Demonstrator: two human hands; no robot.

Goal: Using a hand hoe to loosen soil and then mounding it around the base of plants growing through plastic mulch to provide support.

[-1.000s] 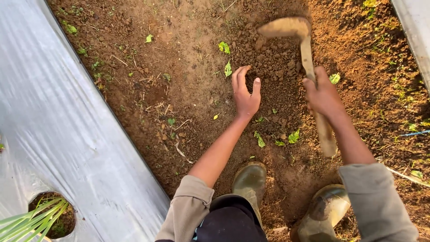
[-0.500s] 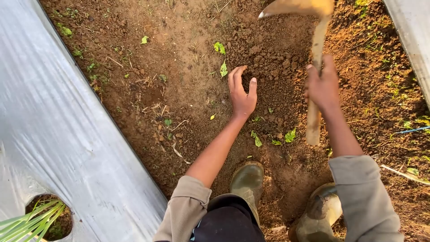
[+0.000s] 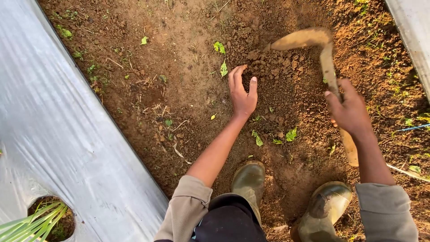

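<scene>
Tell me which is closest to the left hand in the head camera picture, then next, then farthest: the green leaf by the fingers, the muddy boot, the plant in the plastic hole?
From the left hand:
1. Green leaf, just left of the fingers.
2. Muddy boot, below the hand, near the knee.
3. Plant, far bottom left, in the hole of the plastic sheet.

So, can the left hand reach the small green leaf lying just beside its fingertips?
Probably yes: the left hand rests on loose brown soil, the small green leaf lies uncovered beside its fingertips, nothing between them.
</scene>
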